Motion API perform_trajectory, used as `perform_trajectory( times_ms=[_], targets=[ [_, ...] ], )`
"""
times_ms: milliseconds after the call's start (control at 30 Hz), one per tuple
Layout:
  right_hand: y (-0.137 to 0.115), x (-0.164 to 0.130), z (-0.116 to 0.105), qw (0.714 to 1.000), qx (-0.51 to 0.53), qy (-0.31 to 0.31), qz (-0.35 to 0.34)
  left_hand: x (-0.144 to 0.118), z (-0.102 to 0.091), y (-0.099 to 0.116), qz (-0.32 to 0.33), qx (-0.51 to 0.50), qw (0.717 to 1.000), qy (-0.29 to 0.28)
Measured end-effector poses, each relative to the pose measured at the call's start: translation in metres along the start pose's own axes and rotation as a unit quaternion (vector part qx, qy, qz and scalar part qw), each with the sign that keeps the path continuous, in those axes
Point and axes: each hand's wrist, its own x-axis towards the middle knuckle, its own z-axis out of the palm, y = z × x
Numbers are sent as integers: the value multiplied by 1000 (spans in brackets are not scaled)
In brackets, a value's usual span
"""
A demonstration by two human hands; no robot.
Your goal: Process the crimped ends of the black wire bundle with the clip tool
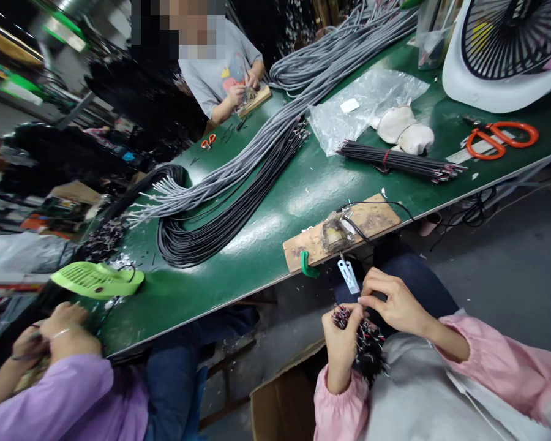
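Observation:
My left hand (342, 337) is closed around a bundle of thin black wires (371, 352) with red and white ends, low in front of my lap. Beside it, my right hand (395, 303) pinches with thumb and forefinger close to the left thumb tip. What lies in that pinch is too small to make out. Just above the fingertips, a light blue clip (348, 275) hangs from a small device on a wooden board (376, 211). The board lies at the table edge, with a green clamp (308, 264) at its left end.
The green table (294, 196) bears a tied black wire bundle (395, 160), orange-handled scissors (502, 138), a plastic bag (362, 101), a white fan (468, 86) and long grey cables (257, 138). A co-worker in purple (73, 392) sits left; another person (224, 73) works across the table.

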Motion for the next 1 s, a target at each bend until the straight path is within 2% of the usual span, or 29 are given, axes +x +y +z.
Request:
perform_trajectory(
  times_ms=[67, 100, 200, 267, 333, 500, 600, 667, 800, 1000],
  targets=[
    [6, -4, 5, 993, 114, -22, 27, -3, -1, 4, -4, -33, 999, -10],
    [8, -6, 8, 979, 193, -41, 52, -4, -1, 6, 3, -41, 999, -18],
    [13, -11, 17, 902, 395, -100, 141, -5, -1, 11, 33, -46, 998, -30],
    [15, -11, 18, 874, 438, -112, 176, -4, 0, 12, 49, -37, 998, -26],
    [15, -6, 16, 885, 418, -98, 181, -3, -1, 11, 64, -19, 998, -11],
    [11, 27, 3, 959, 251, -3, 136, -4, -5, 14, 112, 36, 993, 27],
    [4, 44, 1, 982, 159, -2, 102, -3, -8, 20, 131, 39, 990, 42],
    [-1, 50, 4, 977, 180, -27, 111, -1, -9, 24, 133, 40, 989, 50],
    [-3, 50, 12, 926, 331, -52, 171, 5, -7, 28, 119, 58, 990, 51],
    [4, 44, 14, 875, 438, -77, 190, 9, -3, 28, 84, 58, 994, 27]
  ],
)
